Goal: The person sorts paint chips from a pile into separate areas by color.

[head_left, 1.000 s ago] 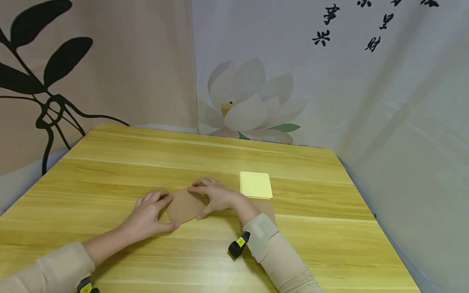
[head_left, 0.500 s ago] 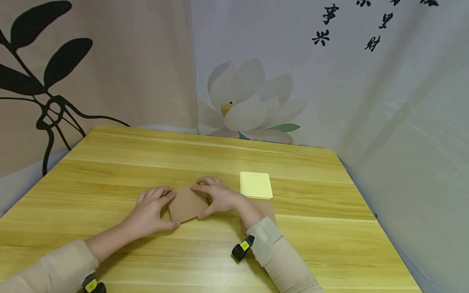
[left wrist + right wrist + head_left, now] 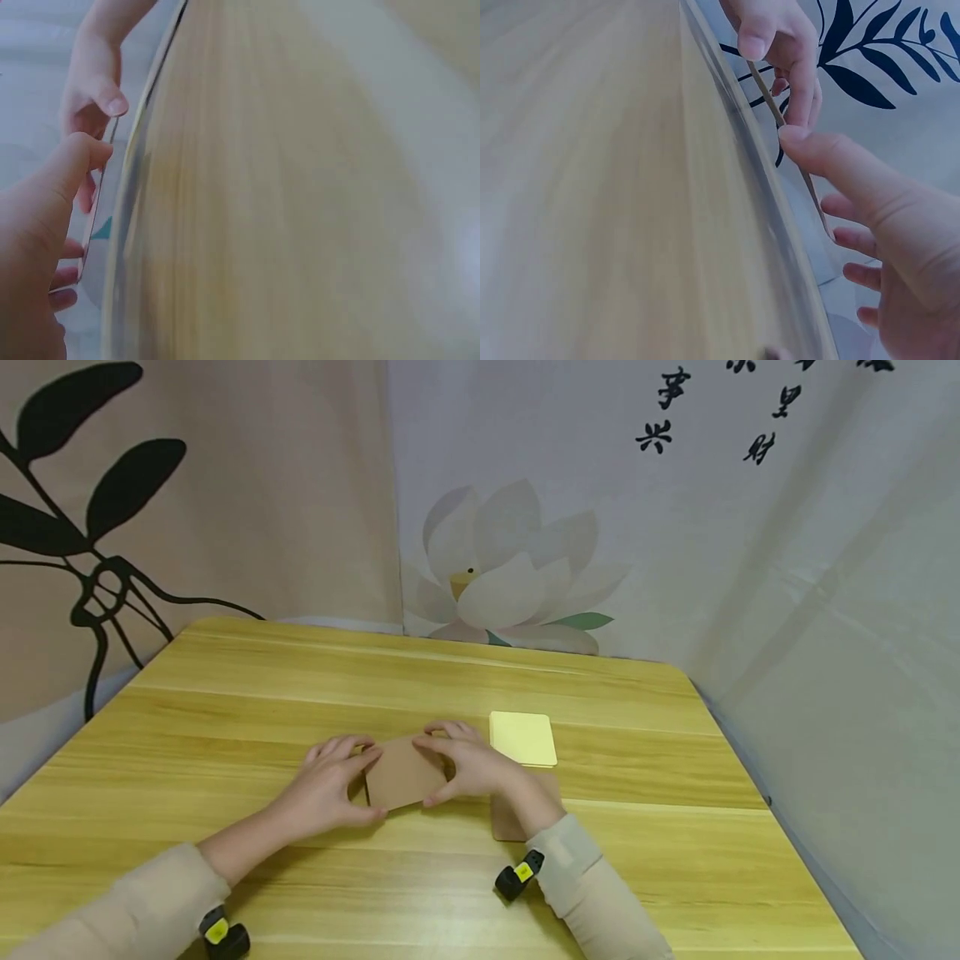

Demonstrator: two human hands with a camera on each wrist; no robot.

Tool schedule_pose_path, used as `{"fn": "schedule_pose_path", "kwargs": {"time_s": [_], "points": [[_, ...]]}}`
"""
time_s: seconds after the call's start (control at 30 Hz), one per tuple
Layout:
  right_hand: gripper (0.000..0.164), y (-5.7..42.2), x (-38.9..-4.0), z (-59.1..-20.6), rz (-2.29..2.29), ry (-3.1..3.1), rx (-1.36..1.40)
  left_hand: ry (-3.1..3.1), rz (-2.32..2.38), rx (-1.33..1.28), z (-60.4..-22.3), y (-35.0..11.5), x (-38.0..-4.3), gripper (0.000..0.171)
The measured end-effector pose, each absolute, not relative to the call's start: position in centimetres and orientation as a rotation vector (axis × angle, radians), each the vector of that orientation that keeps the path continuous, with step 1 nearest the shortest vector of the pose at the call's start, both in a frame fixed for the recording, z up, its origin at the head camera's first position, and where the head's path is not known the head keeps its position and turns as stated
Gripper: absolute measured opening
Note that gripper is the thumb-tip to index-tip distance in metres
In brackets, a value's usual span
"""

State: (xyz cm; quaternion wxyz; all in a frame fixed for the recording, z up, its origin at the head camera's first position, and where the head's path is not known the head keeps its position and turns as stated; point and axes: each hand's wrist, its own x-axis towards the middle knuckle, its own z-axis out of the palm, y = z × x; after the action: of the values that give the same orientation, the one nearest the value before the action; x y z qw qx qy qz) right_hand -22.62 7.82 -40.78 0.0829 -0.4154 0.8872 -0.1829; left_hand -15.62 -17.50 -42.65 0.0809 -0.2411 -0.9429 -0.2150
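Observation:
A thin brown square card (image 3: 405, 772) is held between both hands in the head view, a little above the table. My left hand (image 3: 326, 785) grips its left side, thumb at the near corner and fingers at the far one. On the opposite side my right hand (image 3: 468, 762) holds the card in the same way. Both wrist views show the card edge-on, as a narrow strip (image 3: 91, 217) in the left one and a brown line (image 3: 810, 187) in the right one. Whether it is one layer or several, I cannot tell.
A small stack of pale yellow rounded cards (image 3: 522, 739) lies beyond my right wrist. Nearer, another brown piece (image 3: 507, 821) lies flat, partly covered by the right forearm. The wooden table (image 3: 337, 668) meets printed curtains (image 3: 300, 485) at its back edge.
Both hands have moved to the right with the brown card between them. The card's near edge has also come slightly away from me. The yellow stack stays put.

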Motion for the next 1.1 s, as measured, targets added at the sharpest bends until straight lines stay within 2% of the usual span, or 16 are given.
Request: {"fn": "schedule_pose_path", "kwargs": {"time_s": [1.1], "points": [[0.088,16.6,-20.6,-40.2,-0.608,2.825,-1.103,-2.735,-0.777,-0.962,-42.3,-9.7,-18.7,0.090]]}}
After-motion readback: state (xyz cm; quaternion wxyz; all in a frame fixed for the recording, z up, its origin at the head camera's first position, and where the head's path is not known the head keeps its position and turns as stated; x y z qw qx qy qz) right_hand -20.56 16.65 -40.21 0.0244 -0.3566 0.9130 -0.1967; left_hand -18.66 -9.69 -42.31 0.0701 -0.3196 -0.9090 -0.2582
